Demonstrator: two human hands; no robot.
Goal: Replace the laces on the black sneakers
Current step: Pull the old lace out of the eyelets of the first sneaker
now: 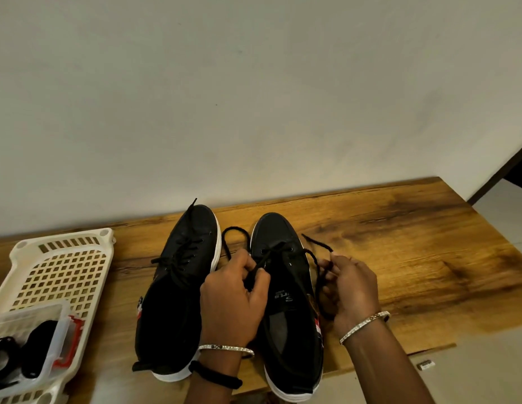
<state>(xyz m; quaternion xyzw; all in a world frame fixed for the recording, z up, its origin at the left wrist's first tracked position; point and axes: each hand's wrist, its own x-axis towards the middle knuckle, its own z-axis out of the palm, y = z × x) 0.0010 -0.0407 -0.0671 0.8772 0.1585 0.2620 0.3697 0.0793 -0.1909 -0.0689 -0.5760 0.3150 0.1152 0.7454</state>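
Two black sneakers with white soles stand side by side on a wooden board (pixel 399 243), toes toward the wall. The left sneaker (pixel 178 287) is laced up its front, with one lace end lying over its toe. The right sneaker (pixel 286 301) has a black lace (pixel 283 250) only through its lowest eyelets. My left hand (pixel 233 298) pinches one end of that lace over the tongue. My right hand (pixel 353 290) holds the other end beside the shoe's right edge. A loop of lace lies between the two shoes.
A cream perforated plastic basket (pixel 64 263) lies at the left. In front of it stands a clear plastic box (pixel 50 345) holding rolled black laces (pixel 38 348). A white wall rises behind the board. A small white tag (pixel 427 365) lies on the floor at the right.
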